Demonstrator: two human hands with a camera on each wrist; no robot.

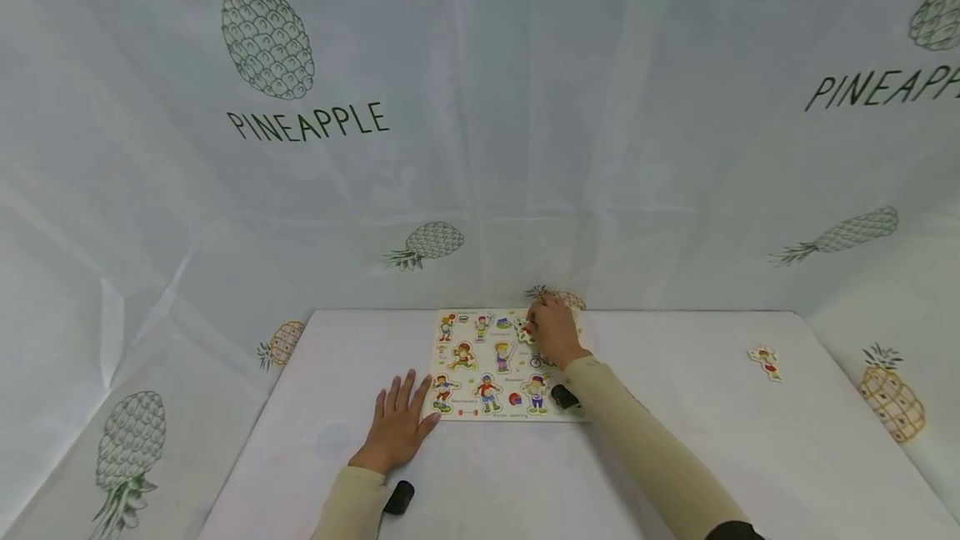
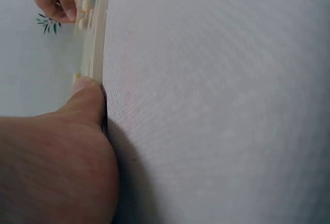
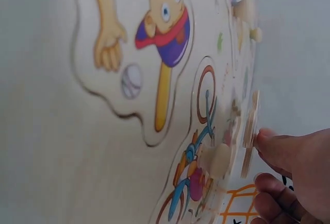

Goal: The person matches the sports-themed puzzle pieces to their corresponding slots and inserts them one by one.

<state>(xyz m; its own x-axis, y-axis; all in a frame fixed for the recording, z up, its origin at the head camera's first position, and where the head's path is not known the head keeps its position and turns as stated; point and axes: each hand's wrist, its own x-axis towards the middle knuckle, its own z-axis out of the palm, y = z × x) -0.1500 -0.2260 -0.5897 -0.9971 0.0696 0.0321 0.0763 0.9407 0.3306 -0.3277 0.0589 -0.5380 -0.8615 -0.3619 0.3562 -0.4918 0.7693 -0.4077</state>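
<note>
A wooden peg puzzle board (image 1: 480, 417) with sports figures lies at the back of the table. My right hand (image 1: 553, 330) is over its upper right part, pinching a small figure puzzle piece (image 1: 524, 331). The right wrist view shows this thin piece (image 3: 251, 126) edge-on between thumb and fingers; whether it touches the board is unclear. Near it are a bicycle piece (image 3: 191, 172) with a wooden peg and a baseball-player picture (image 3: 165, 23) inside a cut outline. My left hand (image 1: 397, 427) lies with fingers spread at the board's lower left corner, its thumb (image 2: 85, 98) touching the edge.
Another loose figure piece (image 1: 767, 363) lies on the right side of the white table (image 1: 675, 373). Behind the table hangs a pale cloth (image 1: 487, 148) printed with pineapples. Several figure pieces sit in the board, such as a skater (image 1: 487, 394).
</note>
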